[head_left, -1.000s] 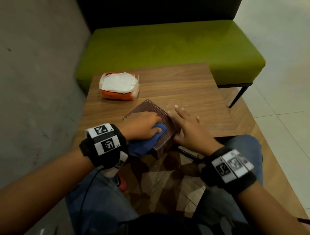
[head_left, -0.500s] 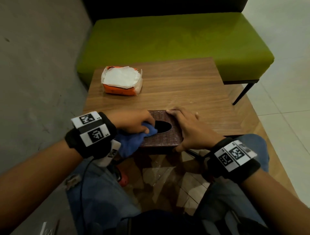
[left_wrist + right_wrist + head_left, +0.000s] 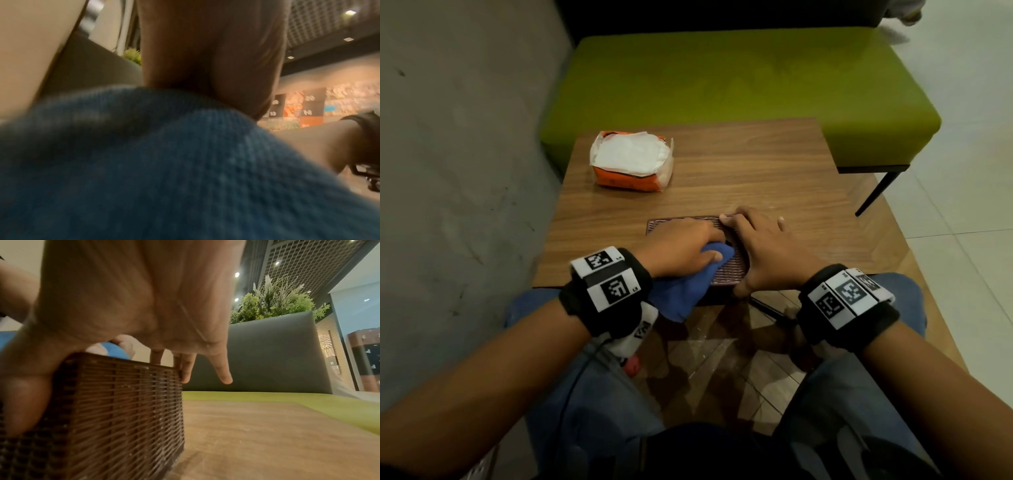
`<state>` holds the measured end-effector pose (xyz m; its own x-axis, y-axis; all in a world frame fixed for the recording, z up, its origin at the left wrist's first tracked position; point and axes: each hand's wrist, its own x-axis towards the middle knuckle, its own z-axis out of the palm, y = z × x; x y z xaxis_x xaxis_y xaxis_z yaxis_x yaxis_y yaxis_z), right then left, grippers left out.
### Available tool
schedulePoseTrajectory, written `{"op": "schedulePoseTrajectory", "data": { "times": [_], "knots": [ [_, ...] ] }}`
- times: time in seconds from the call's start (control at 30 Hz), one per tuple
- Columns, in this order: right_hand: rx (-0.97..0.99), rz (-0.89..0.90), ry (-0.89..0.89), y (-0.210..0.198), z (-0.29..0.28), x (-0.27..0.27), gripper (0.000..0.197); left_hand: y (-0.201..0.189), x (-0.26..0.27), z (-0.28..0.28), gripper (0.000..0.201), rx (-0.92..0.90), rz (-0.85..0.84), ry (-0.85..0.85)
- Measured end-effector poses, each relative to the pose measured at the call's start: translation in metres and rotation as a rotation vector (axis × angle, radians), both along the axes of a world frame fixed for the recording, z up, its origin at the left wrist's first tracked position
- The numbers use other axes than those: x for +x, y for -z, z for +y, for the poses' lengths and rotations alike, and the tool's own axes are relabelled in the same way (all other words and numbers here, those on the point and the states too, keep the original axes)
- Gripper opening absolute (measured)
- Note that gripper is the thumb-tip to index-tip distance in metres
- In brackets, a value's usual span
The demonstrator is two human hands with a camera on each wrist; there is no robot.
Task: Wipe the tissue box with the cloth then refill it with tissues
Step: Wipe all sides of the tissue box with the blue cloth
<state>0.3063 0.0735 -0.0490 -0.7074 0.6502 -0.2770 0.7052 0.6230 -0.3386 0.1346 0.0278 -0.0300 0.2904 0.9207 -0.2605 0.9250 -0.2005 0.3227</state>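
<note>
A brown woven tissue box (image 3: 727, 270) lies flat near the front edge of the wooden table (image 3: 756, 171). My left hand (image 3: 685, 245) presses a bunched blue cloth (image 3: 685, 291) onto the box top, thumb on the cloth, and hides the opening. The cloth's tail hangs off the table's near edge. My right hand (image 3: 760, 246) grips the box's right end, thumb on the near side, fingers over the far edge. In the right wrist view the fingers (image 3: 186, 368) hook the box (image 3: 113, 402) and the cloth (image 3: 115, 350) shows on top. The cloth (image 3: 185, 162) fills the left wrist view.
An opened orange pack of white tissues (image 3: 631, 161) sits at the table's far left. A green bench (image 3: 722, 75) stands beyond the table and a grey wall (image 3: 448, 171) to the left. My knees are under the near edge.
The box, tipped on its edge a second ago, now lies flat. My left hand has slid the cloth right over the top, covering the opening. My right hand stays on the right end.
</note>
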Motion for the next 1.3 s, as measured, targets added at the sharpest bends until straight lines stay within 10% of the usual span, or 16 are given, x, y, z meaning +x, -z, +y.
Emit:
{"op": "schedulePoseTrajectory", "data": {
  "times": [0.3,0.5,0.7,1.03,1.3],
  "knots": [
    [-0.054,-0.138,-0.128,-0.014,0.027,-0.007,0.119,-0.023,-0.036,-0.002,0.019,-0.143,0.276,0.207],
    [0.076,0.202,0.268,0.007,0.005,-0.007,0.075,0.004,-0.011,-0.005,0.020,0.033,0.045,-0.106],
    [-0.133,0.266,0.218,0.030,-0.060,-0.005,0.114,0.018,0.000,-0.003,0.022,0.074,-0.098,-0.368],
    [0.133,0.145,0.119,0.026,-0.036,0.000,0.103,-0.027,-0.024,0.024,0.025,-0.316,0.115,0.179],
    [0.127,0.098,0.090,0.023,-0.033,-0.002,0.103,-0.023,-0.021,0.017,0.017,-0.229,0.208,0.187]
  ]
}}
